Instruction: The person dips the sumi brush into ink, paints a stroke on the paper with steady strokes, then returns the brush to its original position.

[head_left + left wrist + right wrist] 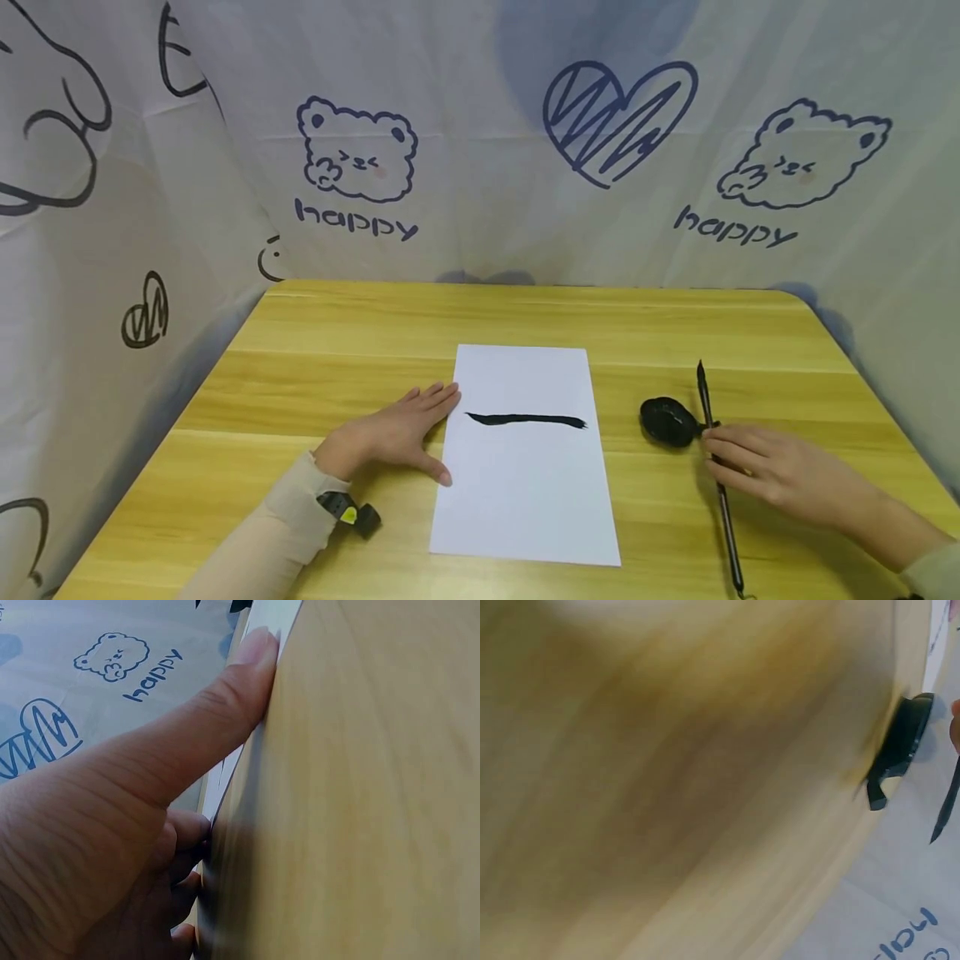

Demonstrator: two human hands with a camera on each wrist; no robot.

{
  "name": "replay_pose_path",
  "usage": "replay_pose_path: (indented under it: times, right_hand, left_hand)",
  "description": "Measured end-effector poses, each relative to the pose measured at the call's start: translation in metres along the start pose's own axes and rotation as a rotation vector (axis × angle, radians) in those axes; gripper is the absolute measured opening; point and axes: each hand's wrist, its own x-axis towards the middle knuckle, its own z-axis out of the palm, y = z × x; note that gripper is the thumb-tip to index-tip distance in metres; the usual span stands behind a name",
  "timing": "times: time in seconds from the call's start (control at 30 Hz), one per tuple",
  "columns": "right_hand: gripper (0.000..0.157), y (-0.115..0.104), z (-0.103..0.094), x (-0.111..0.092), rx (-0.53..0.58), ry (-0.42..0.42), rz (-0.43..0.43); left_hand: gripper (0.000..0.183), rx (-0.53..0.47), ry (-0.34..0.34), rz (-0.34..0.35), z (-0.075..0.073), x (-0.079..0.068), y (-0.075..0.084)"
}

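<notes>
A white sheet of paper [525, 500] lies on the table with one thick black stroke [525, 419] across its upper half. My left hand [397, 429] rests at the sheet's left edge, thumb and fingers spread. Its thumb [217, 705] presses on the paper's edge in the left wrist view. In my right hand [780, 471] I hold a dark ink brush [726, 525] by its middle, its pointed bristles directed toward the far side of the table. Just left of that hand sits a small black ink dish [666, 421]; the brush overlaps its short handle in the head view.
The wooden table [337, 325] has rounded far corners. Behind it and along the sides hangs a white cloth [480, 183] with drawn bears, hearts and the word "happy". A black strap with a small device [348, 510] is on my left wrist.
</notes>
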Motion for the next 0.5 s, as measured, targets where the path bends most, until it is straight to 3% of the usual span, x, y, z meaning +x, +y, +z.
replay_pose_path:
  times: [0.5]
  right_hand:
    - [0.041, -0.006, 0.004, -0.018, 0.010, 0.012, -0.007]
  left_hand:
    - [0.116, -0.022, -0.007, -0.003, -0.003, -0.001, 0.002]
